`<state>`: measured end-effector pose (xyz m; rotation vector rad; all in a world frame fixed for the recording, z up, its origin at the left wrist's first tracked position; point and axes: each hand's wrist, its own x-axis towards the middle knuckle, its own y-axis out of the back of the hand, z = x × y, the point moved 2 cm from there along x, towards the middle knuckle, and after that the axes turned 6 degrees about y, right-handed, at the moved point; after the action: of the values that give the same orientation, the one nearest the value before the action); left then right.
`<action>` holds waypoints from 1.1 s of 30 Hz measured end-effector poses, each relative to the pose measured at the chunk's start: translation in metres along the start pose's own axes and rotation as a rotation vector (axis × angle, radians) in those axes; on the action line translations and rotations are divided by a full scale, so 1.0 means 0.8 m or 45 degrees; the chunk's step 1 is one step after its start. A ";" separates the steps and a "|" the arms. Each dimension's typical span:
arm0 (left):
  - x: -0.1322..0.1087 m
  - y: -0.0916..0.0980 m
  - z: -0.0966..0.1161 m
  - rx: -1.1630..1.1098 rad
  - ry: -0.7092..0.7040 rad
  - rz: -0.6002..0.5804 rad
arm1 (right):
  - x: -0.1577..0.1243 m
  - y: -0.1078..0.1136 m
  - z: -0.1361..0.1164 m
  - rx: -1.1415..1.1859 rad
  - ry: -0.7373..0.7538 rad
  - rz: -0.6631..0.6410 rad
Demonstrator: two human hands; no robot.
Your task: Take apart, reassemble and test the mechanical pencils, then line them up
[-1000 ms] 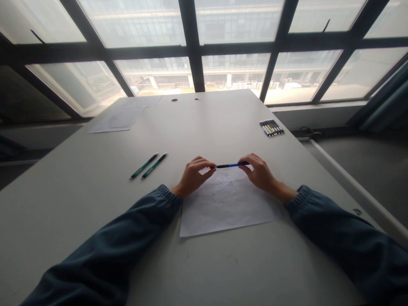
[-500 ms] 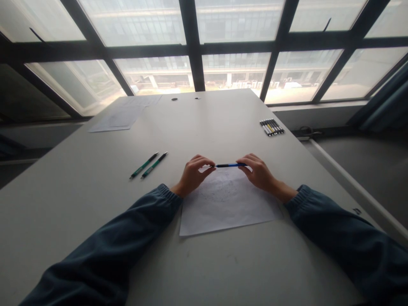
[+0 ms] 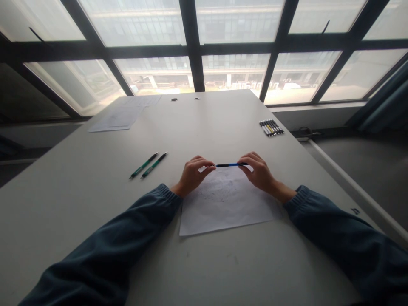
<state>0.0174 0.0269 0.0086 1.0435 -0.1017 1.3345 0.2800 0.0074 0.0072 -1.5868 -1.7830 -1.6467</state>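
Note:
A blue pen with a dark grip lies level between my two hands, above the far edge of a sheet of paper. My left hand pinches its tip end between thumb and fingers. On the other end, my right hand is closed, its fingertips covering that part of the pen. Faint scribbled marks show on the paper beneath. To the left of my left hand, two green pens with dark grips rest side by side on the white table.
At the right edge of the table is a row of several black, white and yellow pens. Printed sheets lie at the far left. Two small round dark spots mark the far end, before large windows with dark frames.
Hardly anything differs. My right hand has shifted very slightly, and the pen stays held at both ends.

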 end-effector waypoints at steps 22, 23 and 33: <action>0.001 0.001 0.004 -0.033 -0.056 0.040 | 0.003 -0.008 -0.009 0.013 0.004 0.010; 0.001 0.001 0.004 -0.035 -0.059 0.042 | 0.003 -0.008 -0.009 0.014 0.005 0.005; 0.000 0.001 0.004 -0.052 -0.054 0.039 | 0.002 -0.009 -0.005 0.036 -0.007 -0.067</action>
<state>0.0180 0.0244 0.0109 1.0398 -0.1769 1.3329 0.2718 0.0062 0.0057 -1.5469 -1.8575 -1.6343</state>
